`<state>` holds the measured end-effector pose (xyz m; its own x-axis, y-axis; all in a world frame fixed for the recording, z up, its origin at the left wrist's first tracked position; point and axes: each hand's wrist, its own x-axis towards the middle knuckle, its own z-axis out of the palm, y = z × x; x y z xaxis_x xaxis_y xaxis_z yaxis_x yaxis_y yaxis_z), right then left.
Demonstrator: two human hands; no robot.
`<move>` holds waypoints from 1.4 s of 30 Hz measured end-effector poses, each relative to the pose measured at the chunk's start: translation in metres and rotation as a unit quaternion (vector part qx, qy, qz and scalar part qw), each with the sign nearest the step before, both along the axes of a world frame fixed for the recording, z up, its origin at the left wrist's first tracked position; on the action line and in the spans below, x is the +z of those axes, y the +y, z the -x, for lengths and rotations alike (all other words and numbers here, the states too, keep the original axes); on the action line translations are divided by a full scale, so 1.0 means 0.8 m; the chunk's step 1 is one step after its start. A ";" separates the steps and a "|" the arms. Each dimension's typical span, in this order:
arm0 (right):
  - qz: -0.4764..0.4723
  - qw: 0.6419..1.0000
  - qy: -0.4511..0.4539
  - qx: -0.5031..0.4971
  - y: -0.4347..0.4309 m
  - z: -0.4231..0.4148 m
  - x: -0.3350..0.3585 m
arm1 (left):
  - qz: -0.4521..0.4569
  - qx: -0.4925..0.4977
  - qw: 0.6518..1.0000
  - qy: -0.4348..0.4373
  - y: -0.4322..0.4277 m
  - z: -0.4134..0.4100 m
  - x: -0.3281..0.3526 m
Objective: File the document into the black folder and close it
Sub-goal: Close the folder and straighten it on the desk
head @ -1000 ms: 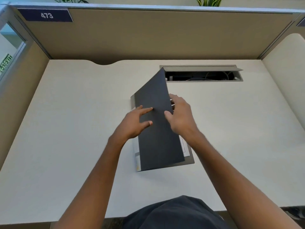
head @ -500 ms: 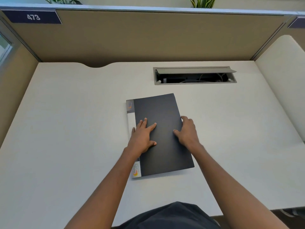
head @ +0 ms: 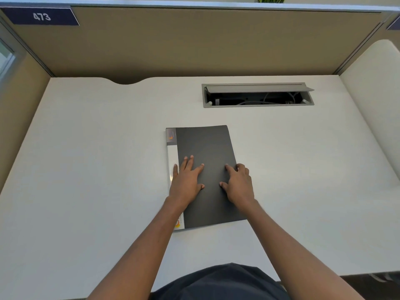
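Note:
The black folder [head: 206, 148] lies closed and flat in the middle of the white desk [head: 97, 169], its white spine strip along the left edge. The document is hidden from view, no paper shows past the cover. My left hand [head: 187, 180] rests palm down on the cover's left side, fingers spread. On the cover's right edge lies my right hand [head: 238, 184], also flat with its fingers apart. Neither hand grips anything.
An open grey cable tray [head: 257, 95] with wires is sunk into the desk behind the folder. Tan partition walls [head: 194, 44] bound the desk at the back and left. A cream panel [head: 374, 100] rises at the right.
The folder's cover, half raised a second ago, has come down flat. Both hands have pressed onto it and stayed there over the last half second.

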<state>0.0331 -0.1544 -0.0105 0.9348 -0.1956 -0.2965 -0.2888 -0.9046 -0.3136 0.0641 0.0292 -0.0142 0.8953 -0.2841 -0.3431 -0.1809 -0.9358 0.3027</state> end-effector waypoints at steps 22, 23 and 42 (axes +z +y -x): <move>-0.047 0.998 -0.016 -0.033 -0.005 0.012 -0.004 | 0.133 0.378 0.916 0.009 0.030 -0.003 0.016; -0.047 0.998 -0.015 -0.033 -0.005 0.012 -0.004 | 0.135 0.376 0.917 0.008 0.030 -0.004 0.015; -0.087 0.991 -0.022 -0.099 -0.052 0.023 -0.006 | 0.453 0.433 0.772 0.105 0.020 0.006 0.001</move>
